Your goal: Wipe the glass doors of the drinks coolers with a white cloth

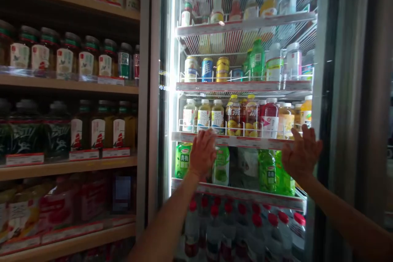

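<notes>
Both my arms stretch forward to a lit drinks fridge. My left hand [203, 152] is raised with its fingers stretched out, in front of the shelf edge [242, 141], overlapping a green plum drink bottle [221, 166]. Further right, my right hand [302, 151] has its fingers spread, near the shelf's right end and beside green bottles [267, 172]. Neither hand holds anything that I can see. Whether they touch glass or the shelf I cannot tell. Above my hands stand tea bottles [217, 115], yellow-capped iced tea bottles [233, 116] and a dark red drink bottle [270, 118].
Higher shelves carry cans [222, 69], a green bottle [257, 60] and several other drinks. Red-capped water bottles [227, 223] fill the bottom. On the left, open wooden shelves [70, 83] hold rows of bottles. The metal fridge frame [150, 102] divides the two.
</notes>
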A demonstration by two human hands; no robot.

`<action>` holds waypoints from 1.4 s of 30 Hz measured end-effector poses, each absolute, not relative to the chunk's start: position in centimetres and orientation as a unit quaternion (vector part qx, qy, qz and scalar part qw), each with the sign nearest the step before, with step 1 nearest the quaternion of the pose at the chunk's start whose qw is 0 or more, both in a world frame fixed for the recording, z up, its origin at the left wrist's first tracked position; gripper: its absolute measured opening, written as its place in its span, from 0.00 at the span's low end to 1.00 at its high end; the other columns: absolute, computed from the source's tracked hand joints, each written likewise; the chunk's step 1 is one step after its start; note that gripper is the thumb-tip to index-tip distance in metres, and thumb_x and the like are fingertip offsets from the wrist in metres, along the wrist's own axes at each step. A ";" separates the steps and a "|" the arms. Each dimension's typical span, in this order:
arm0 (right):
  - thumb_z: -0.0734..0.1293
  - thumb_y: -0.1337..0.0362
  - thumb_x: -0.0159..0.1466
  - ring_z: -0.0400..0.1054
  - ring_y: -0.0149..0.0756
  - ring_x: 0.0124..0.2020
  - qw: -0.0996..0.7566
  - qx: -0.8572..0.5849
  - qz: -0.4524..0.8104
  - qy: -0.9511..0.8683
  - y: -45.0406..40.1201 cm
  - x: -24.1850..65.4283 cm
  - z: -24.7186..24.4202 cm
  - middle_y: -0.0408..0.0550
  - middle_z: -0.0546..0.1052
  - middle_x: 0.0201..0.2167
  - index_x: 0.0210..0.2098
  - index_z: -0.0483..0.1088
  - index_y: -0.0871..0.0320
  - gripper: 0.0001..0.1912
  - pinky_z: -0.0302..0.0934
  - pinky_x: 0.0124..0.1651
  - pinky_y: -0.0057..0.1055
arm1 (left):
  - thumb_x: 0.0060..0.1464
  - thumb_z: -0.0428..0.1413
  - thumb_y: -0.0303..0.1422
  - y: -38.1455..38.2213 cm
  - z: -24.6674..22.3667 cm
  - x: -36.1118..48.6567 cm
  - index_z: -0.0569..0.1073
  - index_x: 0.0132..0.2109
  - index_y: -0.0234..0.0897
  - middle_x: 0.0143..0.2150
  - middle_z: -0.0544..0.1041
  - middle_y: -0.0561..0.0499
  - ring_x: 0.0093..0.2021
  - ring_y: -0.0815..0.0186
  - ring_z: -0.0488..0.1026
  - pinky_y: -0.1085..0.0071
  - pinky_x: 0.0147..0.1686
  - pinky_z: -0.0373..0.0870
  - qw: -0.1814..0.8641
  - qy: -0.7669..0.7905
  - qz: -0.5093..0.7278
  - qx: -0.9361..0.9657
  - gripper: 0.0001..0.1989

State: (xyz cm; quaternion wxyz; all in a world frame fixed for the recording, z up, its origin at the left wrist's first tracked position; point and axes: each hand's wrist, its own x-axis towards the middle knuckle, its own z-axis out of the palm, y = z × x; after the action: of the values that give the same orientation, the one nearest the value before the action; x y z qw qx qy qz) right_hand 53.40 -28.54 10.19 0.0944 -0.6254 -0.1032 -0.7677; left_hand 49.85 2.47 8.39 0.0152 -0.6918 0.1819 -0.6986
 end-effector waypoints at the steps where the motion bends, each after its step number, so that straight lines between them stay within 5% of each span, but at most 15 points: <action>1: 0.56 0.60 0.60 0.51 0.55 0.61 0.097 -0.626 -0.767 -0.101 -28.5 53.4 10.2 0.63 0.59 0.60 0.59 0.56 0.61 0.28 0.46 0.56 0.58 | 0.56 0.46 0.33 4.2 8.8 49.8 0.53 0.63 0.36 0.63 0.58 0.42 0.67 0.59 0.42 0.56 0.62 0.48 -0.004 0.138 -0.716 -0.684 0.27; 6: 0.57 0.62 0.59 0.49 0.56 0.62 0.101 -0.636 -0.760 -0.092 -28.3 53.4 10.2 0.64 0.58 0.60 0.59 0.55 0.62 0.28 0.44 0.57 0.58 | 0.58 0.43 0.33 4.8 9.9 49.7 0.47 0.64 0.32 0.67 0.47 0.37 0.67 0.55 0.37 0.51 0.61 0.48 -0.092 0.059 -0.745 -0.658 0.28; 12: 0.56 0.60 0.60 0.51 0.54 0.61 0.096 -0.627 -0.767 -0.097 -28.5 53.3 10.2 0.62 0.59 0.60 0.58 0.56 0.60 0.27 0.45 0.56 0.57 | 0.56 0.46 0.34 -1.0 9.3 49.9 0.57 0.61 0.36 0.62 0.60 0.44 0.66 0.58 0.42 0.58 0.61 0.53 0.038 0.249 -0.680 -0.689 0.25; 19: 0.56 0.61 0.60 0.48 0.55 0.62 0.102 -0.640 -0.757 -0.088 -28.3 53.3 10.1 0.63 0.58 0.60 0.59 0.54 0.61 0.28 0.44 0.56 0.58 | 0.58 0.43 0.33 5.5 10.4 49.6 0.49 0.63 0.30 0.66 0.48 0.36 0.67 0.56 0.37 0.52 0.62 0.47 -0.098 0.044 -0.746 -0.657 0.28; 26: 0.56 0.59 0.60 0.50 0.54 0.62 0.105 -0.636 -0.758 -0.097 -28.5 53.3 10.1 0.61 0.59 0.60 0.59 0.55 0.59 0.28 0.45 0.56 0.57 | 0.57 0.44 0.34 -1.9 8.8 50.2 0.58 0.60 0.37 0.63 0.59 0.46 0.66 0.58 0.42 0.57 0.61 0.51 0.030 0.233 -0.674 -0.700 0.24; 34: 0.56 0.60 0.59 0.50 0.53 0.62 0.099 -0.627 -0.769 -0.076 -28.2 53.4 10.2 0.63 0.60 0.59 0.57 0.57 0.62 0.28 0.45 0.56 0.57 | 0.58 0.43 0.33 7.5 8.5 49.2 0.48 0.64 0.30 0.66 0.47 0.35 0.67 0.55 0.38 0.52 0.62 0.46 -0.098 0.008 -0.749 -0.655 0.28; 42: 0.55 0.58 0.60 0.51 0.54 0.61 0.094 -0.631 -0.766 -0.084 -28.5 53.2 10.2 0.62 0.60 0.59 0.57 0.57 0.61 0.27 0.47 0.55 0.58 | 0.56 0.46 0.33 1.4 6.7 49.9 0.58 0.61 0.38 0.63 0.58 0.45 0.66 0.58 0.42 0.57 0.61 0.50 0.027 0.202 -0.680 -0.704 0.24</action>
State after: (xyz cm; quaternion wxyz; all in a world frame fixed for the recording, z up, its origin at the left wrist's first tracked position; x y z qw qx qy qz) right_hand 53.19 -28.48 10.22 0.0939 -0.6307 -0.0844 -0.7656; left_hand 49.87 1.40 6.66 0.0274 -0.7044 0.2016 -0.6800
